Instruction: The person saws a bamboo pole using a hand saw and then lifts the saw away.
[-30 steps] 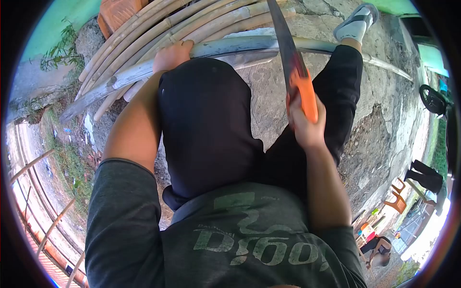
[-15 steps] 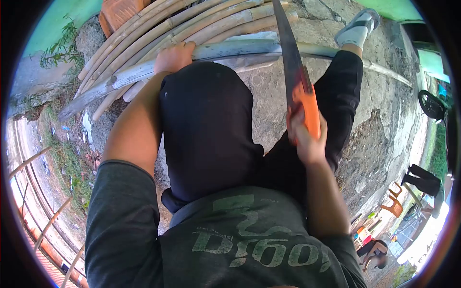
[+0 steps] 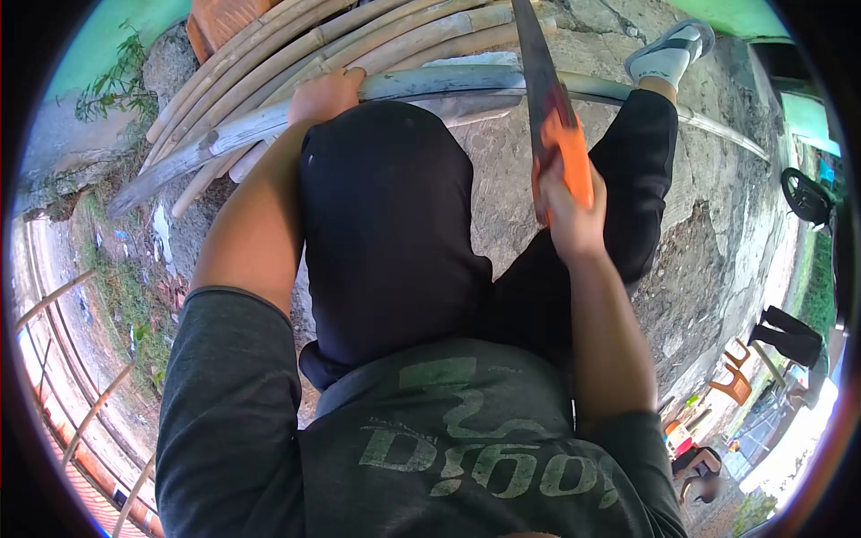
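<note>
A grey-green bamboo pole (image 3: 430,82) lies crosswise in front of my knees. My left hand (image 3: 325,95) is closed around it, left of my bent knee. In my right hand (image 3: 574,211) is the orange handle of a hand saw (image 3: 541,76), with my fingers wrapped round the grip. The saw's dark blade points away from me and crosses the pole between my knee and my outstretched foot. Blur on the handle and blade hides whether the teeth are in a cut.
More bamboo poles (image 3: 359,40) lie beyond, at the upper left, by an orange-brown plastic object (image 3: 220,31). Cracked concrete (image 3: 511,179) is underneath. At the right are a brown plastic chair (image 3: 734,386) and another person (image 3: 698,471). A leafy plant (image 3: 117,81) grows by the left wall.
My right hand and the saw have moved forward, away from my body, and slightly left. My left hand has shifted only slightly and stays on the pole.
</note>
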Available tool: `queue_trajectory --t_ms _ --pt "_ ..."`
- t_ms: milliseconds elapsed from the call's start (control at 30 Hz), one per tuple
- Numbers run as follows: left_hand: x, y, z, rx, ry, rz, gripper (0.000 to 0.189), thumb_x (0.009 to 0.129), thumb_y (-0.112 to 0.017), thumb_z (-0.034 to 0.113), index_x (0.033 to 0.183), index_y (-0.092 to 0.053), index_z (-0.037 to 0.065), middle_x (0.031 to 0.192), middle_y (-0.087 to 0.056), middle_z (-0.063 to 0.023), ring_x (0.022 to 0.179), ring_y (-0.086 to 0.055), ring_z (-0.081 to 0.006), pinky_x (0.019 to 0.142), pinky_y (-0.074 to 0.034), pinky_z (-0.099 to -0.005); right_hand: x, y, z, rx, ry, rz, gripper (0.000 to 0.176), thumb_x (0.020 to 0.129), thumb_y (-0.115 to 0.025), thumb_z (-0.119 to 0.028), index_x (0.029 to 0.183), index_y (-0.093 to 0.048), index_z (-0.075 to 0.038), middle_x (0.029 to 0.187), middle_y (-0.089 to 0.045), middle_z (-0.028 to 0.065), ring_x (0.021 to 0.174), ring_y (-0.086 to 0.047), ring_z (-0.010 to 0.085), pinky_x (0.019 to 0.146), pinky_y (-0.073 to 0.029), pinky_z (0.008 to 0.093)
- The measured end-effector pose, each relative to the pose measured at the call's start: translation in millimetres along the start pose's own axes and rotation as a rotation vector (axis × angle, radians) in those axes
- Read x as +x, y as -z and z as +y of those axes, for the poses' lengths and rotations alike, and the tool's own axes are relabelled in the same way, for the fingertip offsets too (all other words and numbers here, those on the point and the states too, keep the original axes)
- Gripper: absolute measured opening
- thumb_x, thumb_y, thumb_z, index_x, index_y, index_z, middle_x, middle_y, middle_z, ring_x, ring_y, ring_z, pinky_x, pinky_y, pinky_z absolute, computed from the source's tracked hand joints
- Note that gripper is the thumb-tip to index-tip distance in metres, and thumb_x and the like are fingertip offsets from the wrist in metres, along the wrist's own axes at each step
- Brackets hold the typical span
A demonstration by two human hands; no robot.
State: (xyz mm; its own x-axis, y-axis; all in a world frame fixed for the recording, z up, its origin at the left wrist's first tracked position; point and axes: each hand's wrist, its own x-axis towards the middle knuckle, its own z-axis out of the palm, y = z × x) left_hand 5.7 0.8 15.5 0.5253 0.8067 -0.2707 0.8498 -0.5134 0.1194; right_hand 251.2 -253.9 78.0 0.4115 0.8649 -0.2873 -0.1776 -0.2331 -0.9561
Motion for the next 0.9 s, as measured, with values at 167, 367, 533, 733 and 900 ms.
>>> queue_trajectory --t_ms 167,367,533,733,900 --pt "4 -5 -8 -0.010 -0.032 0.029 0.036 0.092 -0.059 0.031 0.124 -0.065 0.015 0.121 -0.069 -0.0147 0.113 -0.068 -0.0377 0.093 -0.055 -0.0494 22 -11 -27 -0.042 -0.054 0.061 0.004 0.093 -0.059 -0.008 0.093 -0.056 -0.006 0.068 -0.052 -0.0014 0.051 -0.046 0.0059 0.049 -0.038 0.0245" --pt "3 -6 -7 -0.026 -0.037 0.039 0.036 0.092 -0.060 0.031 0.123 -0.065 0.015 0.118 -0.071 -0.0156 0.111 -0.069 -0.0385 0.092 -0.054 -0.0520 -78 7 -4 0.043 -0.039 0.087 0.019 0.092 -0.051 0.000 0.108 -0.059 -0.004 0.070 -0.052 -0.0014 0.053 -0.049 0.0059 0.054 -0.046 0.0237" --pt "3 -5 -1 -0.008 -0.031 0.011 0.035 0.092 -0.058 0.030 0.123 -0.065 0.014 0.119 -0.070 -0.0160 0.110 -0.069 -0.0387 0.092 -0.054 -0.0525 40 -8 -26 -0.053 -0.048 0.046 0.006 0.087 -0.057 -0.003 0.086 -0.054 -0.008 0.065 -0.050 -0.0022 0.053 -0.047 0.0063 0.048 -0.038 0.0247" --pt "10 -5 -12 -0.018 -0.051 0.051 0.037 0.092 -0.058 0.031 0.125 -0.064 0.015 0.121 -0.070 -0.0152 0.113 -0.068 -0.0384 0.092 -0.054 -0.0509 -50 11 -23 0.048 -0.121 0.089 0.009 0.089 -0.057 0.000 0.095 -0.058 -0.006 0.070 -0.053 -0.0009 0.054 -0.050 0.0068 0.048 -0.041 0.0233" --pt "-7 -5 -1 -0.022 -0.004 0.082 0.037 0.093 -0.059 0.034 0.124 -0.064 0.015 0.121 -0.070 -0.0143 0.114 -0.068 -0.0382 0.093 -0.054 -0.0507 -86 10 -47 0.027 -0.236 0.137 0.019 0.079 -0.050 0.006 0.094 -0.053 -0.005 0.067 -0.050 -0.0013 0.054 -0.050 0.0072 0.071 -0.053 0.0242"
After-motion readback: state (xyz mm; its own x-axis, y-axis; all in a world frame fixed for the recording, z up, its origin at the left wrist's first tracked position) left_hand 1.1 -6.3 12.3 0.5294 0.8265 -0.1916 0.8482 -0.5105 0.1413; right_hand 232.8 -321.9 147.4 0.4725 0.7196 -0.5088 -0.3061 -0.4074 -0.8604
